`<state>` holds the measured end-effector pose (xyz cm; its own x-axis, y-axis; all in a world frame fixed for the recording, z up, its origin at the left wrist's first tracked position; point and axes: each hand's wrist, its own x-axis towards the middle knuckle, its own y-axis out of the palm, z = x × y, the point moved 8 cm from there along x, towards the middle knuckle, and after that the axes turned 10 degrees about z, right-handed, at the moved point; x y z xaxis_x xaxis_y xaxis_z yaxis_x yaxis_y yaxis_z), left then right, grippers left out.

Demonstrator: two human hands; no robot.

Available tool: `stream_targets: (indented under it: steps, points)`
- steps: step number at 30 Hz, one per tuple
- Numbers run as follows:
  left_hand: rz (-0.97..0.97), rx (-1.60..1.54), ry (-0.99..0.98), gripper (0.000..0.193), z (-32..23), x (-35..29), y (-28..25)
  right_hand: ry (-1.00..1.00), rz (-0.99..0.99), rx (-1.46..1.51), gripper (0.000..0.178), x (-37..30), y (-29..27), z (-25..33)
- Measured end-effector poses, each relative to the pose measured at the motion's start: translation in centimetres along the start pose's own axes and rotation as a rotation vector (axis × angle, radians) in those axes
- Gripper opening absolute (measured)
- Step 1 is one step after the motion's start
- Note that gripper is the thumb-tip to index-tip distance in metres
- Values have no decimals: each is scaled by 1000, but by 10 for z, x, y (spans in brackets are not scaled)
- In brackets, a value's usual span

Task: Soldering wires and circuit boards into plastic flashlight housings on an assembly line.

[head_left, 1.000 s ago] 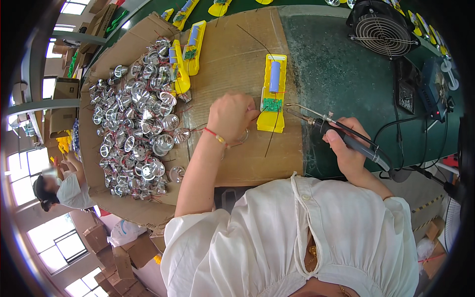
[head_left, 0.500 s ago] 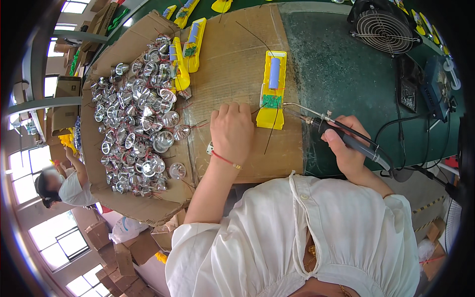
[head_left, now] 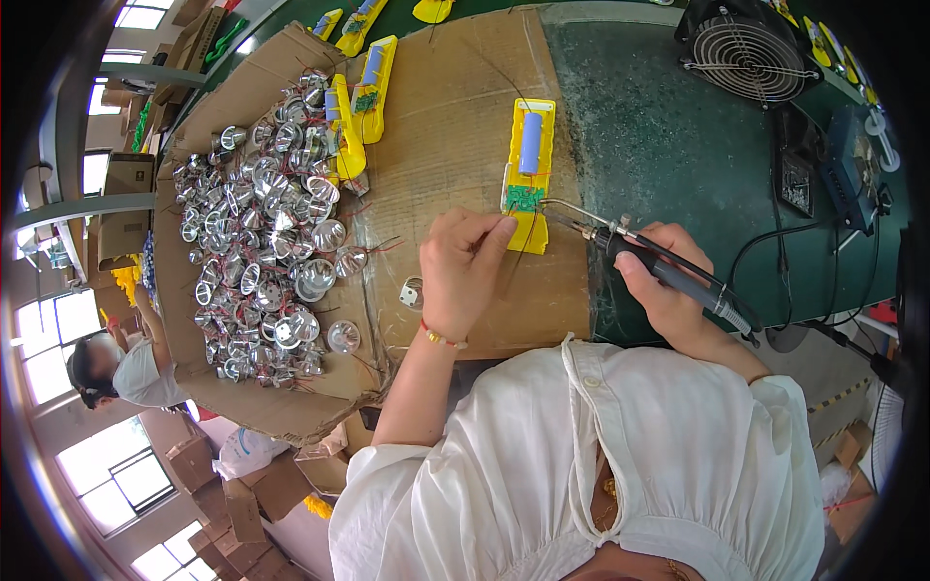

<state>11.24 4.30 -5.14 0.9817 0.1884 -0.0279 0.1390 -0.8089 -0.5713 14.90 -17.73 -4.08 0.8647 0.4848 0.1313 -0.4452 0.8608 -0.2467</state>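
Observation:
A yellow plastic housing lies on the cardboard sheet, with a blue-violet cylindrical battery and a small green circuit board in it. Thin dark wires run from the board and from the housing's far end. My left hand is beside the board's near left corner, thumb and forefinger pinched on a thin dark wire. In my right hand is a soldering iron, gripped like a pen. The thin metal tube fixed along it reaches to the board's right edge, close to the iron's tip.
A cardboard box full of shiny reflector cups stands at left. Other yellow housings lie behind it. A fan and a blue soldering station stand at the back right. Another person is at far left.
My left hand has turned and its fingertips have moved right, up to the board, closing in a pinch. The soldering iron has shifted slightly left. A small white part beside my left wrist is now uncovered.

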Motion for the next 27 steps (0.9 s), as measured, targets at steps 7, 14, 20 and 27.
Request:
stream_targets:
  steps: [7, 14, 20, 27]
  points:
    - [47, 92, 43, 8, -3, 8, 9, -33, -1, 27, 16, 6, 7, -1]
    - [54, 82, 73, 7, 0, 10, 12, -33, 10, -7, 15, 8, 8, -1]
    - [74, 60, 42, 8, 4, 11, 10, -15, 18, 4, 14, 7, 11, 1]
    - [76, 71, 46, 9, 4, 12, 11, -22, -53, 20, 16, -4, -4, -10]
